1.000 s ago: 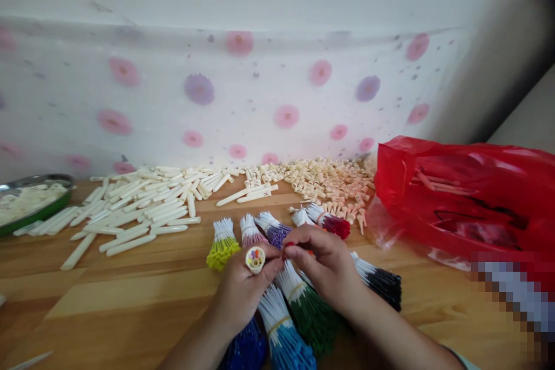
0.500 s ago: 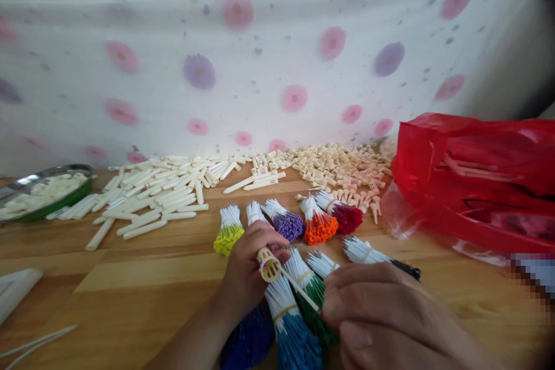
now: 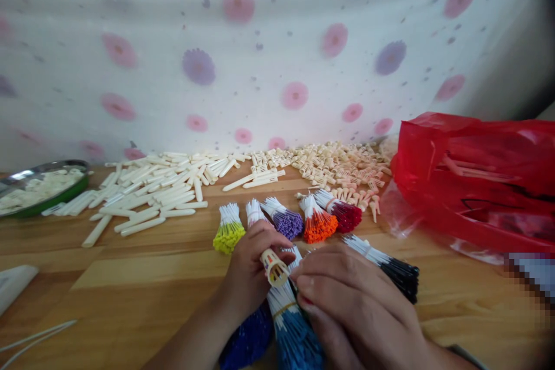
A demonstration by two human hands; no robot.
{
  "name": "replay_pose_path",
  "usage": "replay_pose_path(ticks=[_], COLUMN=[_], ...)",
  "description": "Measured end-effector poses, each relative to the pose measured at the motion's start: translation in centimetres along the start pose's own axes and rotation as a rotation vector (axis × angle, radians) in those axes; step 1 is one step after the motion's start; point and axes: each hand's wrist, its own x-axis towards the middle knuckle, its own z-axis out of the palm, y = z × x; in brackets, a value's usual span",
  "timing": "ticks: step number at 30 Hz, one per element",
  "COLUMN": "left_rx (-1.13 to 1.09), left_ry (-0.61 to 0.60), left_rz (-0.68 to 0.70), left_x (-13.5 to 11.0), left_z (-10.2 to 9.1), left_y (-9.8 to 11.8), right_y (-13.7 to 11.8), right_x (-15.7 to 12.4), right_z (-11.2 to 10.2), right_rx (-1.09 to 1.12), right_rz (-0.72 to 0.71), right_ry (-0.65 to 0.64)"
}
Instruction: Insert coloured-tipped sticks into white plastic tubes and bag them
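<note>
My left hand (image 3: 245,266) is closed around a cream, slotted pen barrel (image 3: 274,270), its round open end facing me and coloured bits visible inside. Close to that opening, my right hand (image 3: 362,298) pinches a thin pen refill that its fingers mostly hide. I cannot tell how far the refill reaches into the barrel. Below the hands lie a teal refill bundle (image 3: 299,338) and a dark blue bundle (image 3: 247,338). Behind them are yellow (image 3: 228,237), purple (image 3: 287,224), orange (image 3: 319,225) and dark red (image 3: 349,218) bundles; a black one (image 3: 396,272) lies to the right.
Long cream tubes (image 3: 151,191) are heaped at the back left, beside a green-sided metal tray (image 3: 73,189) of small cream parts. Small slotted parts (image 3: 338,165) pile up at the back. On the right stands a red plastic bag (image 3: 459,196). A patterned cloth (image 3: 260,69) hangs behind.
My right hand has moved left, bringing the refill up to the barrel's open end, and now covers the green bundle. My left hand still holds the barrel in nearly the same place.
</note>
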Motion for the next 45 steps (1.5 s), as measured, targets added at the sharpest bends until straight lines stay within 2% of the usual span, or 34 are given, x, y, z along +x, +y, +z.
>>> replay_pose_path(ticks=[3, 5, 12, 15, 19, 24, 30, 36, 38, 41, 45], left_rx=[0.001, 0.004, 0.118, 0.206, 0.337, 0.455, 0.525, 0.618, 0.64, 0.68, 0.724], left_ry=[0.007, -0.004, -0.093, -0.052, 0.036, 0.112, 0.154, 0.187, 0.2, 0.215, 0.212], left_rz=[0.021, 0.033, 0.074, 0.101, 0.208, 0.3, 0.348, 0.37, 0.37, 0.372, 0.377], left_x=[-0.3, -0.6, -0.9, -0.9, -0.8, -0.6, -0.7, -1.1, -1.2, -1.2, -1.1], left_z=[0.0, -0.3, -1.8, -1.9, -1.6, -1.6, -1.6, -1.5, -1.4, -1.2, -1.2], left_y=[-0.3, -0.5, 0.1, -0.3, -1.0, -1.2, -1.3, -0.9, -0.8, -0.7, -0.7], right_y=[0.6, 1.1, 2.4, 2.7, 2.9, 3.4, 3.5, 3.3, 3.3, 3.4, 3.8], right_x=[-0.2, -0.3, -0.5, -0.6, -0.4, -0.7, -0.8, -0.9, -1.1, -1.2, -1.0], right_z=[0.9, 1.3, 1.0, 0.9, 1.1, 1.5, 1.8, 2.9, 3.3, 3.5, 3.3], right_rx=[-0.034, -0.063, -0.184, -0.235, -0.201, -0.16, -0.026, 0.432, 0.551, 0.612, 0.623], right_rz=[-0.074, -0.058, -0.075, -0.086, -0.04, 0.063, 0.212, 0.699, 0.788, 0.833, 0.858], right_ry=[0.011, 0.047, 0.038, 0.059, 0.046, -0.016, 0.0, 0.149, 0.201, 0.232, 0.203])
